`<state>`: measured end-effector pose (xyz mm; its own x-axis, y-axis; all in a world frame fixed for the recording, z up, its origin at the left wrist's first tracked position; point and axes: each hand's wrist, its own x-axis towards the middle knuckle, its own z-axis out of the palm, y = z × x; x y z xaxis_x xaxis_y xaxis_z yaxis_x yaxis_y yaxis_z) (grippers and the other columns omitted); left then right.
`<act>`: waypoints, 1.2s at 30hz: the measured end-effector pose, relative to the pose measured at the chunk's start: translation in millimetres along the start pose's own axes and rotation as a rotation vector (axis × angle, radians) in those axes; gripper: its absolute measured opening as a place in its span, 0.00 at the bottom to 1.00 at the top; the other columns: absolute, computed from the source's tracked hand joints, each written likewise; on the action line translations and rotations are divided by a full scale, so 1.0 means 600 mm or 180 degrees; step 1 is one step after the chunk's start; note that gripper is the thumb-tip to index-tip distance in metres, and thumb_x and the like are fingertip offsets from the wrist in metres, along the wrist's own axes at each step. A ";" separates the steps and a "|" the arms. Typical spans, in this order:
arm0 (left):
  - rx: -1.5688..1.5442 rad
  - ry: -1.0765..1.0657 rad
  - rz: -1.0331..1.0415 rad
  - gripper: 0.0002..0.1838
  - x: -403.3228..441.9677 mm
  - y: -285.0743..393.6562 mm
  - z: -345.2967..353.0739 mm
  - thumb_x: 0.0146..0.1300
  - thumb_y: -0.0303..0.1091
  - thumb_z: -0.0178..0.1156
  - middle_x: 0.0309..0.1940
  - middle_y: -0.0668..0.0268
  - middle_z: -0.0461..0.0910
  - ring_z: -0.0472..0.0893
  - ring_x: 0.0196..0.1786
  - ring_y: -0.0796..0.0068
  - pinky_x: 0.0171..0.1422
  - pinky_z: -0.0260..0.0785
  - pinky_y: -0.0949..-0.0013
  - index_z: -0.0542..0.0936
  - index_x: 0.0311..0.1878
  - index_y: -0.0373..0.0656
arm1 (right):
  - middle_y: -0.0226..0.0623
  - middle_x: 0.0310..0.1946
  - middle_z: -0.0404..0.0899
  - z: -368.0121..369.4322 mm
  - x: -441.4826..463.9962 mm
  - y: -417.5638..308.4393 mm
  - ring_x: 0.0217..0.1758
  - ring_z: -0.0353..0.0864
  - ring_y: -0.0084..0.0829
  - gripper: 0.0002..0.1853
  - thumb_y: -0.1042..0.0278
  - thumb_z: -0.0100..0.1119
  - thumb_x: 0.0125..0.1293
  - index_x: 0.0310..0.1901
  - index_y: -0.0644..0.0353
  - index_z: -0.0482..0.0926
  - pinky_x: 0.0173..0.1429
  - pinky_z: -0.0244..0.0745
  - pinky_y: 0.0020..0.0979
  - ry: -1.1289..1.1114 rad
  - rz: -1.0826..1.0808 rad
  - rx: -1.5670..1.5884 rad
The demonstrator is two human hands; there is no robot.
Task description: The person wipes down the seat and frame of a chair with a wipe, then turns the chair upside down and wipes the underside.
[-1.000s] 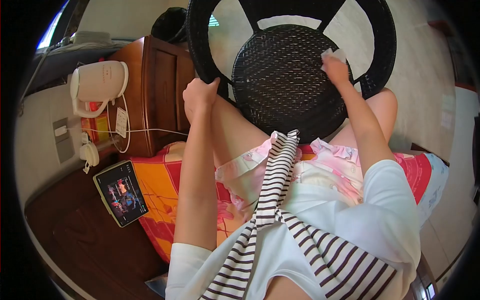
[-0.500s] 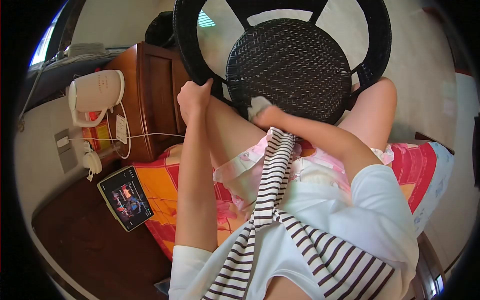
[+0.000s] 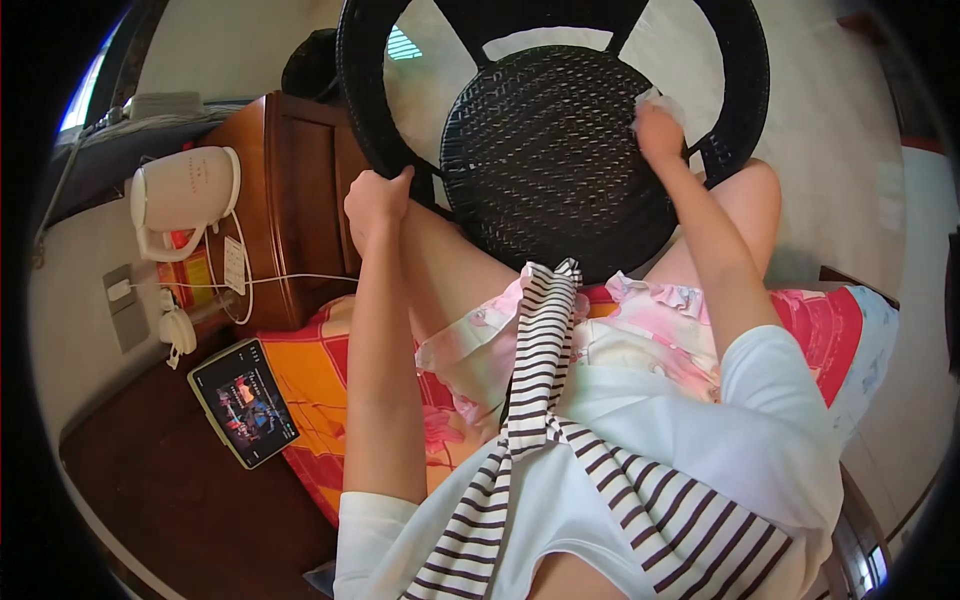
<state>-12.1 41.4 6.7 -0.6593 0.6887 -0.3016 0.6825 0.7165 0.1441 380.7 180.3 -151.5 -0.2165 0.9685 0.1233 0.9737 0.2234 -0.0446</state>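
Observation:
A black woven wicker chair (image 3: 545, 150) with a round seat and a curved outer rim stands between my knees. My left hand (image 3: 377, 205) is closed around the near left part of that rim. On the right side of the seat, my right hand (image 3: 660, 135) presses a thin whitish cloth (image 3: 660, 101) against the weave near its edge. Most of the cloth is hidden under my fingers, and I cannot tell whether it is fabric or paper.
To the left, a wooden cabinet (image 3: 285, 190) stands beside a pale electric kettle (image 3: 185, 195) with a white cord. A tablet (image 3: 243, 402) with a lit screen lies on the dark wooden surface at the edge of the red and orange bedding (image 3: 310, 370).
My right hand has swept the cloth from the near left of the seat to its far right edge. My left hand keeps hold of the rim.

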 end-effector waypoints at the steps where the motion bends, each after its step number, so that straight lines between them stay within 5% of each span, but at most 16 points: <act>1: -0.0045 -0.0001 0.0018 0.29 0.001 0.000 0.001 0.48 0.56 0.63 0.38 0.50 0.82 0.81 0.44 0.52 0.50 0.72 0.58 0.82 0.38 0.35 | 0.42 0.26 0.80 0.009 -0.010 -0.016 0.31 0.81 0.43 0.07 0.67 0.49 0.60 0.32 0.58 0.76 0.35 0.74 0.45 -0.0068 -0.0210 0.0144; 4: -0.0069 -0.0019 0.0025 0.30 -0.002 0.000 -0.001 0.48 0.56 0.63 0.39 0.50 0.82 0.81 0.45 0.52 0.51 0.72 0.59 0.82 0.39 0.34 | 0.45 0.28 0.81 0.010 -0.052 -0.112 0.31 0.82 0.39 0.12 0.64 0.44 0.64 0.32 0.60 0.77 0.34 0.74 0.44 -0.0458 -0.0731 0.0669; 7: 0.0003 -0.0003 -0.0006 0.31 -0.006 0.006 -0.002 0.49 0.57 0.62 0.40 0.50 0.82 0.80 0.46 0.52 0.52 0.71 0.59 0.81 0.40 0.34 | 0.41 0.27 0.82 0.004 -0.110 -0.232 0.28 0.83 0.38 0.23 0.62 0.47 0.64 0.56 0.71 0.66 0.41 0.74 0.41 -0.0423 -0.1550 0.0863; 12: 0.0024 0.0091 0.0125 0.31 0.009 -0.010 0.015 0.48 0.58 0.62 0.38 0.50 0.82 0.81 0.44 0.51 0.51 0.72 0.58 0.82 0.39 0.34 | 0.41 0.21 0.79 0.004 -0.182 -0.398 0.27 0.80 0.40 0.16 0.63 0.53 0.54 0.40 0.67 0.77 0.42 0.72 0.41 -0.0215 -0.2118 0.1519; 14: 0.0005 0.0081 0.0099 0.31 0.006 -0.007 0.011 0.48 0.58 0.62 0.38 0.50 0.82 0.81 0.44 0.51 0.51 0.72 0.58 0.82 0.39 0.35 | 0.40 0.21 0.79 0.000 -0.175 -0.406 0.28 0.79 0.42 0.14 0.64 0.56 0.52 0.37 0.65 0.78 0.45 0.70 0.43 -0.0814 -0.2030 0.1701; 18: 0.0009 0.0060 0.0122 0.29 -0.008 0.001 -0.001 0.49 0.57 0.62 0.38 0.51 0.82 0.81 0.44 0.52 0.50 0.72 0.58 0.83 0.39 0.37 | 0.42 0.25 0.80 -0.103 -0.118 -0.335 0.32 0.80 0.41 0.16 0.63 0.66 0.45 0.34 0.64 0.78 0.44 0.73 0.39 -0.0353 -0.2816 0.1127; 19: -0.0024 0.0040 0.0165 0.28 -0.009 -0.003 0.000 0.49 0.57 0.62 0.38 0.52 0.82 0.81 0.44 0.52 0.50 0.72 0.58 0.83 0.39 0.38 | 0.43 0.27 0.80 -0.044 -0.117 -0.315 0.36 0.80 0.42 0.17 0.63 0.66 0.45 0.35 0.64 0.77 0.45 0.72 0.38 -0.0879 -0.2168 0.1139; 22: -0.0103 -0.0010 0.0205 0.27 -0.005 -0.006 0.001 0.49 0.57 0.62 0.38 0.53 0.83 0.81 0.44 0.52 0.50 0.72 0.58 0.84 0.39 0.40 | 0.42 0.31 0.82 -0.029 -0.064 -0.216 0.41 0.82 0.40 0.12 0.66 0.54 0.58 0.42 0.62 0.75 0.46 0.75 0.42 -0.1023 -0.1426 0.1067; 23: -0.0098 -0.0033 0.0173 0.27 -0.005 -0.006 0.000 0.49 0.56 0.62 0.38 0.53 0.83 0.81 0.44 0.52 0.50 0.72 0.58 0.84 0.39 0.40 | 0.41 0.33 0.82 -0.016 -0.049 -0.172 0.41 0.82 0.40 0.11 0.63 0.48 0.62 0.41 0.58 0.76 0.45 0.75 0.44 -0.0492 -0.1479 0.0922; 26: -0.0096 -0.0025 0.0075 0.26 -0.005 -0.003 -0.004 0.49 0.56 0.62 0.37 0.53 0.83 0.81 0.43 0.52 0.50 0.72 0.58 0.84 0.39 0.40 | 0.43 0.32 0.81 -0.012 0.006 -0.067 0.36 0.82 0.43 0.07 0.68 0.49 0.61 0.36 0.57 0.77 0.38 0.76 0.44 -0.0663 -0.0552 0.0448; 33: -0.0104 0.0029 0.0107 0.26 0.002 -0.006 0.002 0.48 0.55 0.63 0.36 0.53 0.83 0.82 0.42 0.52 0.49 0.73 0.59 0.83 0.37 0.39 | 0.43 0.28 0.82 -0.004 0.035 -0.049 0.31 0.83 0.42 0.11 0.63 0.48 0.61 0.31 0.58 0.79 0.36 0.76 0.44 -0.0694 -0.0361 -0.0358; 36: -0.0080 0.0014 0.0129 0.27 0.004 -0.004 0.005 0.48 0.55 0.63 0.35 0.52 0.83 0.82 0.42 0.52 0.48 0.73 0.59 0.83 0.37 0.38 | 0.42 0.27 0.81 0.016 -0.020 -0.126 0.30 0.82 0.42 0.10 0.64 0.48 0.62 0.29 0.58 0.78 0.35 0.76 0.43 -0.0322 -0.0758 0.0496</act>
<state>-14.7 41.0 2.4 -0.6327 0.7176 -0.2911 0.7005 0.6906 0.1799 308.7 153.0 -158.9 -0.4510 0.8912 0.0496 0.8738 0.4521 -0.1790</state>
